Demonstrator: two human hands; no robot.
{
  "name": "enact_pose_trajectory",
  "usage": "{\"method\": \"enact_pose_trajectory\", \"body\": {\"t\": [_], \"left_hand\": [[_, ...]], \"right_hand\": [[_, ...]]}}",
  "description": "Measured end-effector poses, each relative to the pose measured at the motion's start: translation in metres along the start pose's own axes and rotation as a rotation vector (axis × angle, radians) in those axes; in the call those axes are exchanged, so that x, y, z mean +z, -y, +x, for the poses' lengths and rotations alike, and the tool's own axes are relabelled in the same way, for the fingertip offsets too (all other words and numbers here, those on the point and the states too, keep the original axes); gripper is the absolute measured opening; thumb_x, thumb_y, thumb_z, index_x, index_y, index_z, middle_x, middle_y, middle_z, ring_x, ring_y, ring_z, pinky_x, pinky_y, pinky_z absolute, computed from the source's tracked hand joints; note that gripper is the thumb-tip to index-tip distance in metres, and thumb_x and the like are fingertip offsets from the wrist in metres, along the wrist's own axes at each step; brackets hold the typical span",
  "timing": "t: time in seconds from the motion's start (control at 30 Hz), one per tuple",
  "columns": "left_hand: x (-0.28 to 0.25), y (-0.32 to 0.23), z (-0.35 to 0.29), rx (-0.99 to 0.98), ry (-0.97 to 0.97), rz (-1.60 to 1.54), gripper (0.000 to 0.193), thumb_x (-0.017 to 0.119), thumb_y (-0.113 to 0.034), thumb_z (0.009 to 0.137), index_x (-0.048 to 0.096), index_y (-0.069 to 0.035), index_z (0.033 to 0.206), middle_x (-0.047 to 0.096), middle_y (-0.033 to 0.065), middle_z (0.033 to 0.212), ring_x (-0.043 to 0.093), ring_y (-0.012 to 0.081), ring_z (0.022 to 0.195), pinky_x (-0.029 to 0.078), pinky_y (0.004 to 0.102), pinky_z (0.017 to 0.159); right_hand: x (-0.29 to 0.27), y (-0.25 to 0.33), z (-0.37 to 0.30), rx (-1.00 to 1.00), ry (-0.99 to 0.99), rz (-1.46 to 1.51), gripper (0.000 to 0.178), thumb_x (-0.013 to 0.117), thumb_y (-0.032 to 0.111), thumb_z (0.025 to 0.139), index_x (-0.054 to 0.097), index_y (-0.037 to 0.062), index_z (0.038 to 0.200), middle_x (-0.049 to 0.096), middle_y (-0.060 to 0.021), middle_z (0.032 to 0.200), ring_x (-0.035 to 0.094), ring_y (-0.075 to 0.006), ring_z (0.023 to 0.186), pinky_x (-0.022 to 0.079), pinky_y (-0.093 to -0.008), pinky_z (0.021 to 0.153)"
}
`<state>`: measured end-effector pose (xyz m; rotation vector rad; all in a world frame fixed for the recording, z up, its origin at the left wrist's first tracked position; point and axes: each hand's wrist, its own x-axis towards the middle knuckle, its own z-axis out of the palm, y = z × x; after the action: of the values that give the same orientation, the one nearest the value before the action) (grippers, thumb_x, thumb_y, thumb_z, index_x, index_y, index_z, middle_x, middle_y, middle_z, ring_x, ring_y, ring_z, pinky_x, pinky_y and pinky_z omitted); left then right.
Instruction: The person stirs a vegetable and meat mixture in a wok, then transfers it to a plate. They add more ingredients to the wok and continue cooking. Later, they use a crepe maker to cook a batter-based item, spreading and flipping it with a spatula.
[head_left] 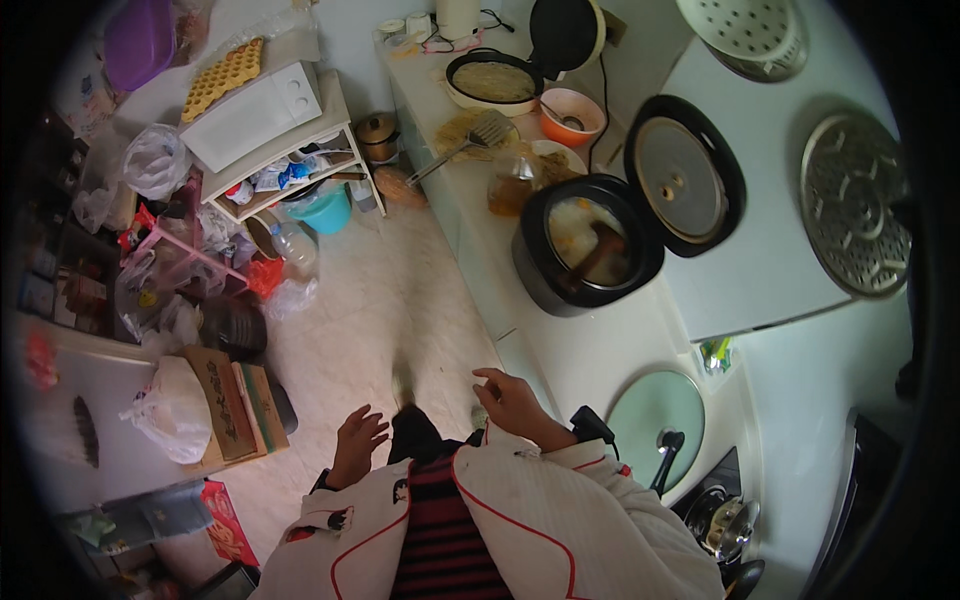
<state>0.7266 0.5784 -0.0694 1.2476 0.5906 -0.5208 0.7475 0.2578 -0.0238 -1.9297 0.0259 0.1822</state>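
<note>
My left hand [357,447] hangs in front of my body with its fingers apart and nothing in it. Also holding nothing, my right hand [516,408] is beside the counter edge, its fingers loosely bent and apart. On the counter beyond it stands a black rice cooker [548,275], lid [682,180] raised. Pale porridge [578,217] fills it, with a brown spoon [598,258] resting inside. Behind it are a jar of amber liquid [510,185], an orange bowl [572,115], a flatbread [460,132] under a slotted spatula [488,130], and an electric griddle [492,82], opened, with another flatbread.
To the right are a round green glass lid [655,425] and a gas burner [725,522]. Perforated steamer racks [858,205] hang on the wall. At the left stand a white microwave [255,115], a blue basin [322,210], cardboard boxes [235,410] and plastic bags on the floor.
</note>
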Motion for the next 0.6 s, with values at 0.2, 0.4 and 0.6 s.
{"method": "enact_pose_trajectory", "body": {"t": [0.2,0.4,0.6], "left_hand": [[-0.055,-0.081,0.112,-0.135,0.001,0.072,0.046,0.057,-0.016,0.1,0.044,0.005,0.139,0.063,0.0215,0.123,0.065,0.0302,0.111,0.056,0.0384,0.091],[-0.073,-0.208,0.201,0.038,0.117,0.114,0.037,0.056,-0.017,0.102,0.052,0.002,0.133,0.065,0.0182,0.117,0.067,0.0279,0.107,0.056,0.037,0.091],[-0.011,-0.292,0.294,0.088,0.264,0.222,0.031,0.056,-0.017,0.102,0.059,0.0,0.127,0.068,0.015,0.111,0.068,0.0251,0.104,0.056,0.0357,0.09]], "right_hand": [[0.042,0.016,0.156,-0.132,-0.222,-0.068,0.031,0.068,0.016,0.092,0.063,0.0019,0.12,0.066,-0.0113,0.079,0.064,-0.0221,0.069,0.051,-0.034,0.065],[0.07,0.01,0.323,0.004,-0.576,0.003,0.051,0.073,0.022,0.089,0.054,-0.0051,0.129,0.065,-0.0157,0.101,0.065,-0.0231,0.085,0.053,-0.0352,0.074],[0.055,0.004,0.43,0.454,-0.771,0.325,0.081,0.077,0.033,0.086,0.038,-0.0119,0.141,0.061,-0.016,0.113,0.064,-0.0253,0.094,0.053,-0.0367,0.084]]}}
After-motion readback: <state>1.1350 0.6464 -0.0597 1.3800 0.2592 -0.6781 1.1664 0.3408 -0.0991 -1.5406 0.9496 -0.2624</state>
